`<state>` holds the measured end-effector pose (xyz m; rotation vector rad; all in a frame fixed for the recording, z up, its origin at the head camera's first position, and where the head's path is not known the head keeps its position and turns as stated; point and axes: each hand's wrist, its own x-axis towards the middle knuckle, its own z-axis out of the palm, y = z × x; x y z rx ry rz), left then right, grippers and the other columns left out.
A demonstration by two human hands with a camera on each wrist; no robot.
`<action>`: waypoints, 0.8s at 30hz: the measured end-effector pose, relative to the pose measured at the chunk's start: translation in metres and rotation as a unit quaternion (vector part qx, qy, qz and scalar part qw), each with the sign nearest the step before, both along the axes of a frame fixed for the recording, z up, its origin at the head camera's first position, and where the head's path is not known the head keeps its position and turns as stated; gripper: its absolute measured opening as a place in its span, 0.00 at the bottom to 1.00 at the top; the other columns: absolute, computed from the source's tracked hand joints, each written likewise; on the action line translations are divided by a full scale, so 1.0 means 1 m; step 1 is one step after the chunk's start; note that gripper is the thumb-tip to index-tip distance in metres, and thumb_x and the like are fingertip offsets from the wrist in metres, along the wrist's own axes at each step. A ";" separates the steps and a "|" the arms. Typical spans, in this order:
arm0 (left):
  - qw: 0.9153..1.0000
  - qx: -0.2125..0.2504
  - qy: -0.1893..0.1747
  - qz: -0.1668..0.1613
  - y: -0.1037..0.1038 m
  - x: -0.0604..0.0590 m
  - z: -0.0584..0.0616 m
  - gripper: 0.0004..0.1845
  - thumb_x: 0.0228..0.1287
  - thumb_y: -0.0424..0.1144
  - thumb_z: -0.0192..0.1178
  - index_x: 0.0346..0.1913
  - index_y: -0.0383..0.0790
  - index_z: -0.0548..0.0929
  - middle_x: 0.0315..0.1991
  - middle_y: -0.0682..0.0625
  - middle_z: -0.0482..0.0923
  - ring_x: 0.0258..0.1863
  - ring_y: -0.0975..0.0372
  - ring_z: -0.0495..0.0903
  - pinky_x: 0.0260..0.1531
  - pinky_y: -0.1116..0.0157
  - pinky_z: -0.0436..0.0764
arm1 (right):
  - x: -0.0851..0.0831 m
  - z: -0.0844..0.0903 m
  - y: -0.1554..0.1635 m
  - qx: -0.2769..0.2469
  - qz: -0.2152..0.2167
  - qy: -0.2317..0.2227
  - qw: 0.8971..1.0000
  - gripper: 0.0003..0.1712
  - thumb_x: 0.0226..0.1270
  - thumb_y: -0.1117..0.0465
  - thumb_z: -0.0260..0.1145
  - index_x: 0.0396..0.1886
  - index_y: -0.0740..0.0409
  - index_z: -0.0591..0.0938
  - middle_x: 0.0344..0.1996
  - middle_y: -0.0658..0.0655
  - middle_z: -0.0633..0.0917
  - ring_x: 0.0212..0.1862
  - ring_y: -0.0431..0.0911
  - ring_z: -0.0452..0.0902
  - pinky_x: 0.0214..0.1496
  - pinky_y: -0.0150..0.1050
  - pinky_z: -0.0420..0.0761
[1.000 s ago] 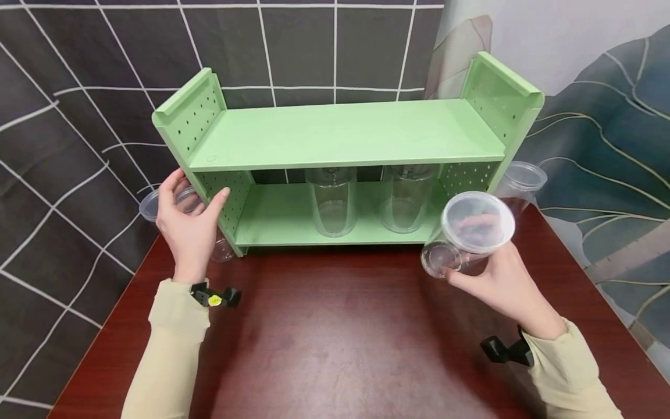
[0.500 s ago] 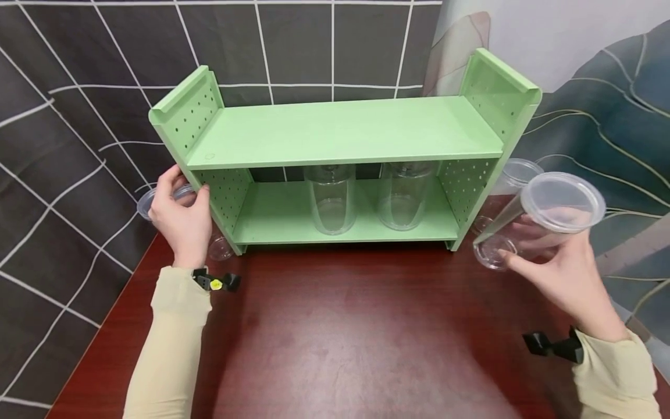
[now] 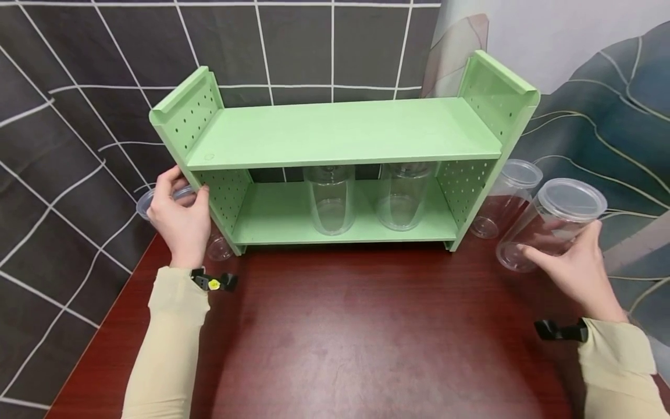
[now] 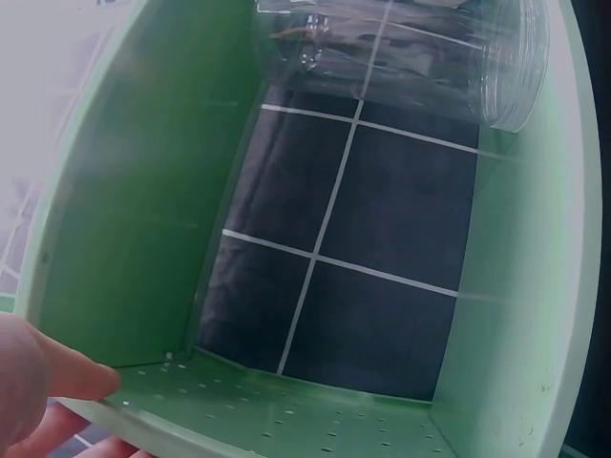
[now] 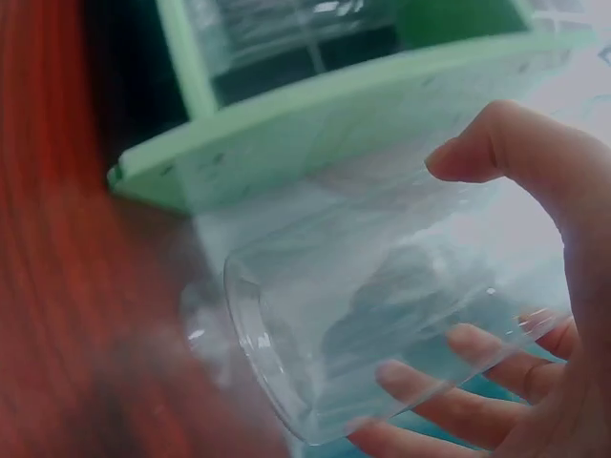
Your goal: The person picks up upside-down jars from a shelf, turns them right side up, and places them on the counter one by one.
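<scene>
A dark tiled wall (image 3: 78,116) with white grout lines stands behind a reddish-brown table (image 3: 356,337), and a pale drape printed with large leaves (image 3: 617,116) hangs at the right. On the table sits one green shelf unit (image 3: 340,137) with two boards and a perforated panel at each end.

Clear plastic cups show five in all. Two cups stand upright side by side on the lower board: one left of centre (image 3: 331,199), one right of it (image 3: 405,196). A third, lidded cup (image 3: 503,196) stands on the table just outside the shelf's right panel. A fourth lidded cup (image 3: 552,224) is tilted, lid up and away, its base low near the table just right of the third; the right hand (image 3: 578,270) wraps round its lower half, fingers (image 5: 449,339) curled under the wall and thumb over the top, as the right wrist view shows. Whether its base touches the table cannot be told.

The fifth cup (image 3: 157,201) lies partly hidden behind the shelf's left panel. The left hand (image 3: 180,218) is closed round it, fingers curled over its rim, hard against the panel's outer face. In the left wrist view only a thumb tip (image 4: 81,377) shows by the green panel.

Both arms wear cream sleeves (image 3: 173,337), each with one small black camera mount (image 3: 214,283) at the wrist
</scene>
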<state>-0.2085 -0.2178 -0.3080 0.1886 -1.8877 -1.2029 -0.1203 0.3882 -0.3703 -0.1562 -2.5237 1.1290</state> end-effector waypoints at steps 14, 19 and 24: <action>1.000 -0.022 0.000 -0.002 -0.002 -0.001 -0.002 0.19 0.62 0.30 0.69 0.56 0.44 0.85 0.45 0.48 0.87 0.30 0.75 0.82 0.38 0.76 0.83 | -0.030 -0.046 0.017 -0.049 -0.034 -0.027 0.998 0.43 0.61 0.54 0.78 0.62 0.39 0.55 0.53 0.50 0.66 0.48 0.30 0.74 0.52 0.18 0.69; 1.000 -0.024 0.000 -0.001 -0.002 -0.001 -0.001 0.19 0.62 0.30 0.69 0.56 0.44 0.85 0.45 0.49 0.87 0.30 0.76 0.82 0.37 0.77 0.83 | -0.032 -0.049 0.016 -0.073 -0.020 -0.005 0.997 0.42 0.61 0.60 0.78 0.59 0.35 0.57 0.48 0.41 0.66 0.41 0.23 0.75 0.44 0.13 0.71; 1.000 -0.025 -0.002 0.000 -0.002 0.000 -0.001 0.19 0.62 0.31 0.69 0.56 0.44 0.85 0.45 0.48 0.87 0.30 0.77 0.82 0.36 0.78 0.82 | -0.028 -0.047 0.015 -0.060 -0.024 -0.041 0.997 0.46 0.62 0.55 0.77 0.65 0.38 0.51 0.57 0.53 0.66 0.58 0.42 0.75 0.57 0.21 0.71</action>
